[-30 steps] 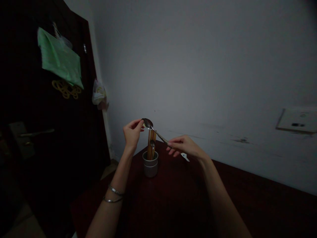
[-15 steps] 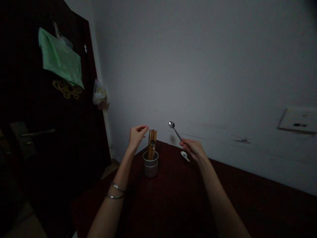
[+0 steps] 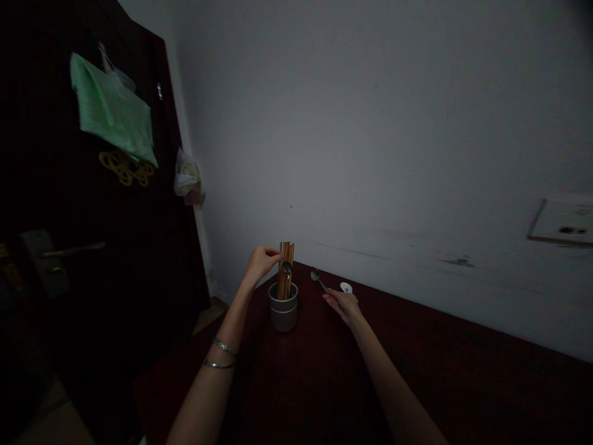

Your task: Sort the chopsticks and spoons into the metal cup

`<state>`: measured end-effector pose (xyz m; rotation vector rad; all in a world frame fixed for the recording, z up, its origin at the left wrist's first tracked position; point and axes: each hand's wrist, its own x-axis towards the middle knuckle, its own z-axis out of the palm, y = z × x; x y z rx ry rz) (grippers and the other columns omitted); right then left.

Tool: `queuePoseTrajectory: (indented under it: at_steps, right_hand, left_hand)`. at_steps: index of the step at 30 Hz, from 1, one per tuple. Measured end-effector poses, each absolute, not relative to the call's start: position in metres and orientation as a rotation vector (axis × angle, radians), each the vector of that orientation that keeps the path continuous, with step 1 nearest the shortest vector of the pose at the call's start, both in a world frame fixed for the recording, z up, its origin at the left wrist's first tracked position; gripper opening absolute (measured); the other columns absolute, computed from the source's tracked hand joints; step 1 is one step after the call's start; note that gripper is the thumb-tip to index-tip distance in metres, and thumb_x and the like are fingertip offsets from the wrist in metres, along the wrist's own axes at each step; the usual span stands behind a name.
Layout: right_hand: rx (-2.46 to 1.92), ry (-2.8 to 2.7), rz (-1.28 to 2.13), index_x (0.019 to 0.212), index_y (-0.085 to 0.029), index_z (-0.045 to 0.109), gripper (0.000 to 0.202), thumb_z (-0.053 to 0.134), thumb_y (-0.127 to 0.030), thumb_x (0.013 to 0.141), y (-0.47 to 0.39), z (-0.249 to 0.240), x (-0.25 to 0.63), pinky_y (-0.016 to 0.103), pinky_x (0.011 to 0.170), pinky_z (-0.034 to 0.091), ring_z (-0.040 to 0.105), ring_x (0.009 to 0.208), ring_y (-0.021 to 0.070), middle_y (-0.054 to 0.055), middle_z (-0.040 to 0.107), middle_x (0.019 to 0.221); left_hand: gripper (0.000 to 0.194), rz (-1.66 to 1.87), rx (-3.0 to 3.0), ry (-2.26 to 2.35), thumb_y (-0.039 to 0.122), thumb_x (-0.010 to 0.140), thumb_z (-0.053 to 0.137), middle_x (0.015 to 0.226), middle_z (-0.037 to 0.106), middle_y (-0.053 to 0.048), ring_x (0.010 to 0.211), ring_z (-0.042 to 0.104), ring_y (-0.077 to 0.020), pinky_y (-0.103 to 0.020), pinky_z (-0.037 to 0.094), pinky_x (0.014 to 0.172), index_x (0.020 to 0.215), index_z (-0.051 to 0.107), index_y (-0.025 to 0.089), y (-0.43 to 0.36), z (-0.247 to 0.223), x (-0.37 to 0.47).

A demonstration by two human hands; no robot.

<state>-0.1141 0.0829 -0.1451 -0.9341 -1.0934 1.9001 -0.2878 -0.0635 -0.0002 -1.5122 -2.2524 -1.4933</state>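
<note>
Head view, seen from over the person's shoulder. Right hand [image 3: 343, 304]: one; fingers clamped on the handle end of a metal spoon [image 3: 319, 281]. The spoon reaches forward and to the left of that hand, bowl outermost, low over the dark red table [image 3: 296, 377]; I cannot tell whether the bowl touches the tabletop.

White spoon [image 3: 346, 287]: one, lying on the table just beyond the right hand, which partly hides it; a small blue mark shows in its bowl.

Left hand [image 3: 262, 262]: one; thumb and fingers drawn together, tips at the upper part of a bundle of wooden chopsticks [image 3: 283, 285]. Whether they grip a stick, I cannot tell. Two silvery bangles [image 3: 221, 364] sit on the forearm behind this hand.

Grey cup [image 3: 283, 315]: one, upright on the table, below and slightly right of the left hand, with the right hand farther to its right. Contents: the chopsticks, standing, and a second metal spoon [image 3: 287, 268], bowl up, just right of the left fingertips.

Surroundings: pale wall [image 3: 361, 136] beyond both hands; socket plate [image 3: 567, 222] far to the right of the right hand; dark door [image 3: 125, 266], hung with green cloth [image 3: 113, 111], well left of the left hand; plastic bag [image 3: 186, 176] up and left of that same hand.
</note>
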Motion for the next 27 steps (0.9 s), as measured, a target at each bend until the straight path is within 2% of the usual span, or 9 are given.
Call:
queuePoseTrajectory:
  at_steps: [6,11,16,21,27]
  right_hand:
    - [-0.986,-1.024,1.902,0.084,-0.009,0.057,0.006,0.057,-0.011,0.079,0.084,-0.15,-0.117,0.017,0.061,0.057,0.067,0.059,0.0137,0.004,0.065,0.056]
    - [-1.001,-1.027,1.904,0.084,-0.009,0.056,0.01,0.061,-0.015,0.077,0.083,-0.151,-0.115,0.016,0.056,0.056,0.066,0.055,0.0136,0.005,0.065,0.056]
    - [-1.021,-1.073,1.915,0.085,-0.006,0.056,0.011,0.055,-0.017,0.082,0.082,-0.151,-0.112,0.016,0.054,0.054,0.064,0.051,0.0125,0.008,0.065,0.056]
    - [-1.076,-1.215,1.876,0.093,-0.005,0.056,0.022,0.059,-0.021,0.079,0.081,-0.148,-0.111,0.019,0.052,0.054,0.065,0.051,0.0146,0.009,0.066,0.058]
    - [-1.146,-1.482,1.767,0.092,-0.007,0.055,0.022,0.058,-0.025,0.079,0.08,-0.142,-0.11,0.019,0.051,0.053,0.064,0.051,0.0142,0.008,0.065,0.056]
  left_hand:
    - [0.02,-1.452,-1.562,-2.287,0.024,0.065,0.062,0.064,0.065,-0.004,0.06,0.056,-0.0141,-0.023,0.04,0.056,0.078,0.07,0.012,-0.059,-0.005,-0.289]
    - [0.027,-1.355,-1.594,-2.292,0.025,0.065,0.06,0.062,0.062,-0.002,0.057,0.053,-0.013,-0.023,0.037,0.053,0.085,0.07,0.012,-0.056,-0.009,-0.292]
    - [0.027,-1.304,-1.641,-2.282,0.024,0.065,0.058,0.063,0.062,-0.002,0.059,0.054,-0.0134,-0.023,0.038,0.055,0.085,0.07,0.012,-0.052,-0.014,-0.295]
    - [0.027,-1.272,-1.653,-2.312,0.022,0.064,0.058,0.064,0.064,-0.004,0.061,0.056,-0.0144,-0.023,0.039,0.056,0.085,0.07,0.012,-0.051,-0.016,-0.294]
    - [0.024,-1.281,-1.765,-2.288,0.019,0.065,0.055,0.071,0.067,-0.006,0.066,0.059,-0.0154,-0.024,0.042,0.061,0.083,0.07,0.011,-0.05,-0.02,-0.293]
